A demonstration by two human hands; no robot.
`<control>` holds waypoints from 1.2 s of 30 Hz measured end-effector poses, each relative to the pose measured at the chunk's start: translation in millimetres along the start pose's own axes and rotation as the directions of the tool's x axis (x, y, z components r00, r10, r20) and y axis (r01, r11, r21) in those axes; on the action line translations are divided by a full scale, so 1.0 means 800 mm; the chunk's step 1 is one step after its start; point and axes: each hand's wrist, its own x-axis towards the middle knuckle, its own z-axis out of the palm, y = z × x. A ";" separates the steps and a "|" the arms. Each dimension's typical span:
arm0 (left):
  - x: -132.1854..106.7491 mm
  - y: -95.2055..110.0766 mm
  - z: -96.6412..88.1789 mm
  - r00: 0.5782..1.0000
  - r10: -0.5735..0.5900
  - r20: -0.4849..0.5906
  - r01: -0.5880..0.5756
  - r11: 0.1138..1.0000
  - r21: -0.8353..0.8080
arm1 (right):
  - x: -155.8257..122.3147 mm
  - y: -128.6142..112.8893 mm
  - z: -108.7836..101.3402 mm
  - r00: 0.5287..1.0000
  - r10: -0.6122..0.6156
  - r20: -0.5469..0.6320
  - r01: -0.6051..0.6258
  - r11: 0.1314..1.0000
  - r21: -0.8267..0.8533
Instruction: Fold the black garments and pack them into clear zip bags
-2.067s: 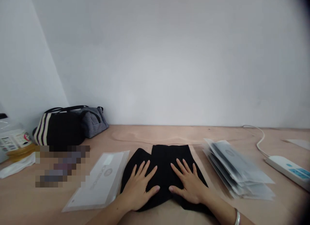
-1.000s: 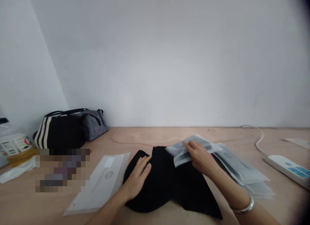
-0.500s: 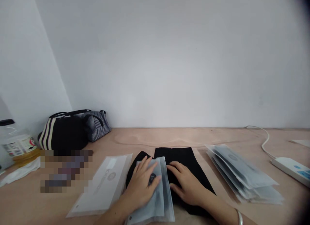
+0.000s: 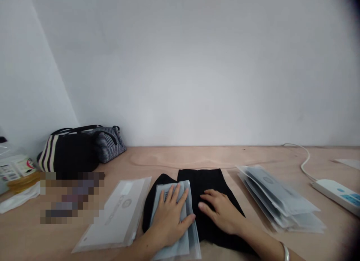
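Observation:
My left hand (image 4: pixel 171 216) lies flat with spread fingers on a frosted zip bag (image 4: pixel 194 234) that has dark printing, partly hidden under my palm. The bag rests on a folded black cloth item (image 4: pixel 185 174). My right hand (image 4: pixel 222 210) sits on the right part of that black cloth, fingers slightly bent and apart, holding nothing. To the left lies another frosted zip bag (image 4: pixel 112 212) with a white sheet and a round logo showing. A stack of similar frosted bags (image 4: pixel 281 197) with dark contents lies to the right.
A black bag with pale stripes (image 4: pixel 70 152) and a striped pouch (image 4: pixel 111 144) stand at the back left. A bottle of yellow liquid (image 4: pixel 18 174) and white tissue (image 4: pixel 21 199) are at the left edge. A white power strip (image 4: pixel 337 193) with its cord lies right. One patch is pixelated.
My left hand has flattened and moved slightly down over the bag. My right hand has shifted right, away from the bag's edge. The view has moved slightly.

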 end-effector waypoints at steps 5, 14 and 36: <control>0.002 0.000 0.002 1.000 -0.001 0.001 0.001 1.000 0.007 | 0.076 -0.013 0.006 0.939 0.339 0.062 -0.335 0.853 0.400; 0.001 -0.003 0.007 1.000 0.005 -0.003 -0.005 1.000 -0.007 | 0.136 -0.011 0.044 0.862 0.430 0.270 -0.506 0.689 0.519; 0.001 0.000 0.008 1.000 -0.006 0.002 0.006 1.000 -0.010 | 0.042 -0.028 0.039 0.848 0.255 0.464 -0.512 0.618 0.596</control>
